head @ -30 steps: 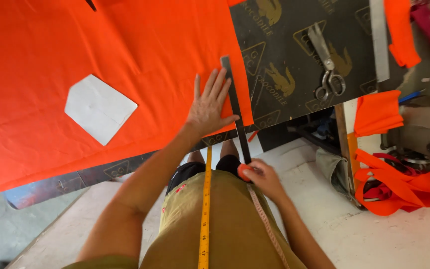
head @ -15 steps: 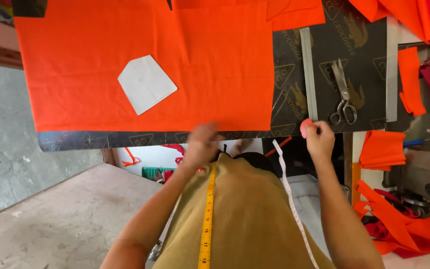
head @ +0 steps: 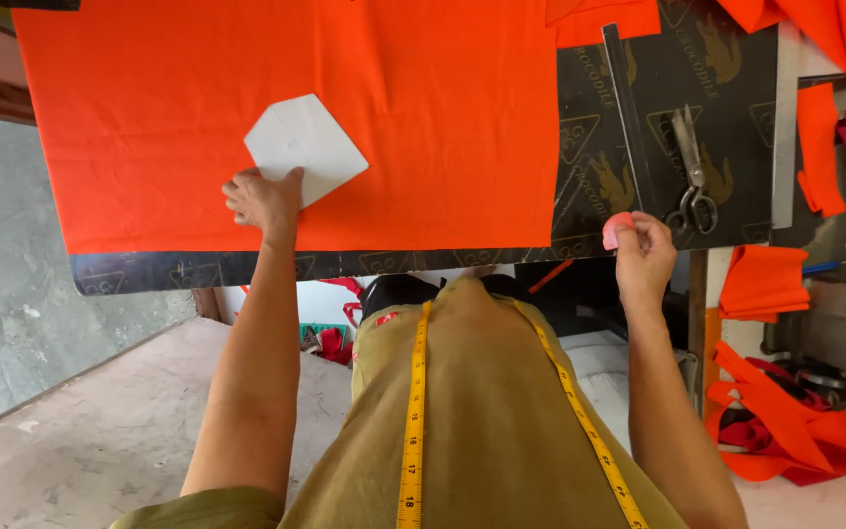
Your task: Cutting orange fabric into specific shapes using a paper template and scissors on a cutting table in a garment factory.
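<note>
Head view, left to right: your left hand (head: 264,201) rests on the wide sheet of bright orange fabric (head: 168,118), fingers curled, its grip closed on the lower corner of the white five-sided paper pattern (head: 304,147) lying flat on that cloth. A yellow measuring tape (head: 411,431) hangs down your front. Right of the fabric edge, a long dark straight ruler (head: 629,122) and steel scissors (head: 692,167) lie on the dark printed surface (head: 589,78). Your right hand (head: 643,255) hovers at the near edge, its grip pinched narrowly on a small pink chalk piece (head: 616,227).
</note>
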